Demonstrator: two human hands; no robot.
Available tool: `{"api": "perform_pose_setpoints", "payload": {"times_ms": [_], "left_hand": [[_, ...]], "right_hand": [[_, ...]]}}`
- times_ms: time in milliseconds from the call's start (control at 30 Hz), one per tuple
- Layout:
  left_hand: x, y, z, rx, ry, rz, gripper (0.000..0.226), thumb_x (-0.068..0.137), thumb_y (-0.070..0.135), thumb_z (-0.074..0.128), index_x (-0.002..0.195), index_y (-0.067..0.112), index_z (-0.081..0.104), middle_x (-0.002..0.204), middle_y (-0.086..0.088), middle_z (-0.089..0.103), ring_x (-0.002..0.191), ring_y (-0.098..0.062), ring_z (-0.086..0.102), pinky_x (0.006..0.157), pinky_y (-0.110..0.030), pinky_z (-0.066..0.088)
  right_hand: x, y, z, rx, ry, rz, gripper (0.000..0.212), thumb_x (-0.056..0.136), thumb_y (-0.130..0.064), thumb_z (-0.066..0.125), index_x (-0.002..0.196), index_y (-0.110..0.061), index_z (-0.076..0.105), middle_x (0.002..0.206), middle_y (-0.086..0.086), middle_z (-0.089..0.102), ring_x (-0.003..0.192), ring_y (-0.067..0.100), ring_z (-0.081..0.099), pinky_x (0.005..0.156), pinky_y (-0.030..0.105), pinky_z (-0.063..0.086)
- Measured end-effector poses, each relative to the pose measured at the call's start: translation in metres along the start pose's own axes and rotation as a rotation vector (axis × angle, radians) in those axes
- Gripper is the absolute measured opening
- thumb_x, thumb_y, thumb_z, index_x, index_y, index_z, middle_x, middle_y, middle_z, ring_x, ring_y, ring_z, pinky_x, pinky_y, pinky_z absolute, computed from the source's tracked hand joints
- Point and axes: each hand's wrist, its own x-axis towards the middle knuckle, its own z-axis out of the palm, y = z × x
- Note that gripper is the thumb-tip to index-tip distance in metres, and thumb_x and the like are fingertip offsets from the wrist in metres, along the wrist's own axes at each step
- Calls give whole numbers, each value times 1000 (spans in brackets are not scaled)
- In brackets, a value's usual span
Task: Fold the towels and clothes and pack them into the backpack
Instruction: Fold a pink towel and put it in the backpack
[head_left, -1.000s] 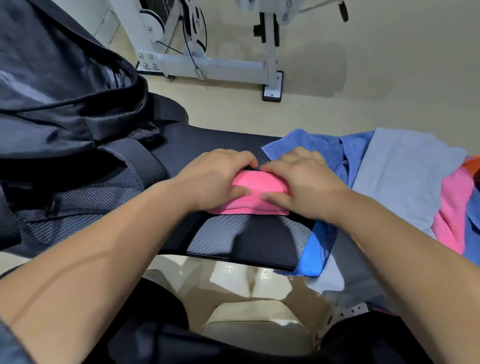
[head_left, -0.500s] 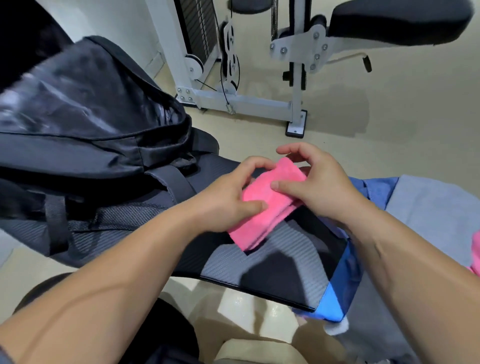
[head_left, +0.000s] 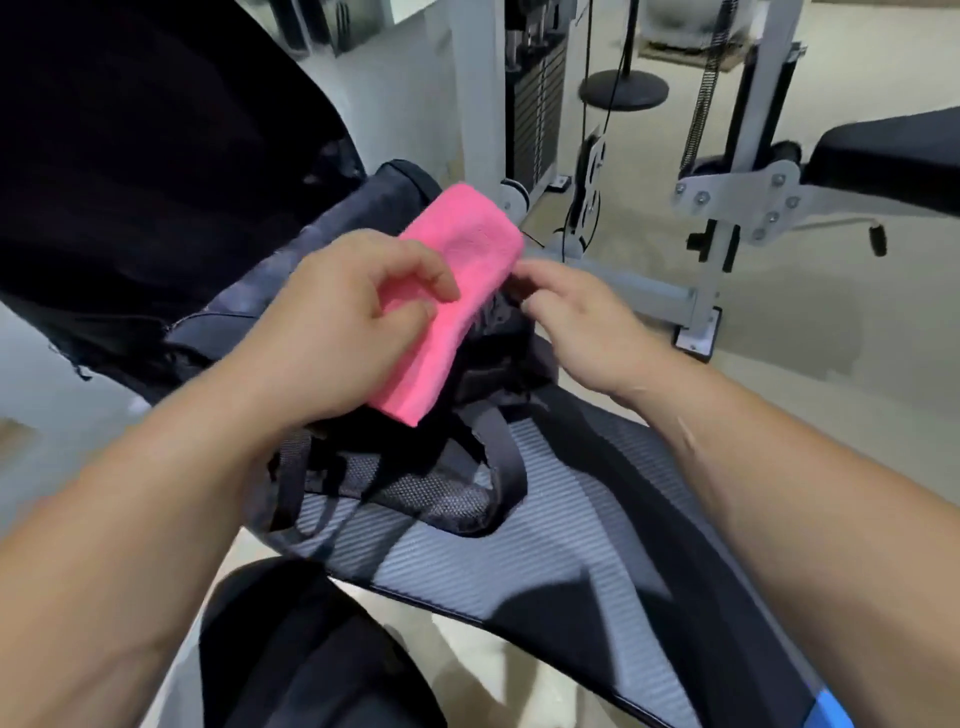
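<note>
My left hand (head_left: 343, 306) grips a folded pink towel (head_left: 452, 291) and holds it in the air over the black backpack (head_left: 249, 270), which lies on the left end of the padded bench (head_left: 561, 566). My right hand (head_left: 576, 312) hovers just right of the towel with its fingers apart and curled, at the backpack's top edge; whether it touches the fabric is hard to tell. The backpack's mesh back panel and straps (head_left: 415, 499) face me. A sliver of blue cloth (head_left: 831, 714) shows at the bench's lower right corner.
A white weight machine frame (head_left: 618, 291) with a weight stack and cables stands on the beige floor behind the bench. Its black padded seat (head_left: 883, 156) juts in at the upper right. A dark bulky shape (head_left: 130, 156) fills the upper left.
The pink towel was lifted off the bench and carried up and left over the backpack. My right hand let go of it. The view swung left, so the pile of clothes left the frame.
</note>
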Motion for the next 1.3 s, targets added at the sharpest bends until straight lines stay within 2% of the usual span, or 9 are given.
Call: {"api": "perform_pose_setpoints", "payload": {"times_ms": [233, 367, 467, 567, 667, 833, 1000, 1100, 1300], "left_hand": [[18, -42, -62, -28, 358, -201, 19, 89, 19, 66, 92, 36, 72, 89, 24, 61, 75, 12, 52, 64, -11, 36], [26, -83, -69, -72, 322, -317, 8, 88, 31, 72, 92, 38, 71, 94, 19, 61, 78, 6, 52, 66, -16, 36], [21, -97, -64, -179, 247, -301, 11, 84, 34, 78, 92, 39, 72, 91, 27, 60, 79, 5, 52, 71, -23, 39], [22, -98, -60, -219, 236, -276, 14, 84, 31, 80, 95, 36, 73, 88, 31, 59, 78, 9, 52, 70, -17, 39], [28, -91, -56, -220, 193, -246, 15, 84, 30, 80, 95, 36, 73, 87, 32, 60, 76, 12, 53, 64, -10, 38], [37, -71, -61, -99, 124, -114, 16, 83, 30, 80, 95, 37, 71, 89, 24, 63, 79, 6, 55, 71, -11, 40], [52, -40, -56, 370, -55, 163, 20, 87, 41, 69, 107, 42, 67, 110, 7, 52, 97, -19, 59, 105, -49, 44], [72, -22, -39, 751, -214, 226, 24, 97, 41, 53, 120, 41, 60, 111, -1, 44, 87, -28, 61, 115, -70, 18], [87, -47, -42, 870, -326, 7, 34, 99, 33, 50, 130, 44, 58, 104, -1, 35, 95, -36, 62, 115, -74, 6]], "right_hand": [[92, -49, 43, -737, -131, -332, 76, 86, -11, 55, 157, -21, 30, 165, 2, 24, 149, 28, 26, 117, 48, 33], [138, -62, 60, -954, -260, -401, 93, 84, -10, 61, 159, -32, 11, 169, -7, 3, 154, 30, 10, 116, 52, 32], [150, -58, 65, -900, -280, -411, 85, 79, -19, 77, 151, -28, 32, 161, -6, 30, 151, 31, 20, 115, 52, 35], [146, -48, 59, -830, -244, -463, 56, 72, -21, 83, 120, -21, 53, 119, 1, 60, 128, 31, 42, 98, 50, 48], [125, -48, 45, -746, -259, -479, 38, 71, -17, 81, 95, -20, 51, 91, -4, 56, 103, 23, 46, 84, 45, 50], [63, -67, 19, -683, -274, -566, 36, 68, -8, 74, 82, -22, 43, 82, -4, 54, 98, 22, 46, 81, 43, 46], [-6, -63, -7, -695, -237, -555, 23, 74, -6, 63, 83, -16, 44, 83, -3, 54, 103, 25, 48, 77, 45, 50], [-44, -52, -22, -755, -233, -535, 22, 78, -9, 56, 82, -20, 37, 83, -6, 51, 105, 23, 48, 71, 44, 51], [-99, -35, -50, -734, -135, -510, 43, 79, -3, 62, 78, -25, 25, 78, -10, 40, 93, 17, 45, 68, 34, 49]]}}
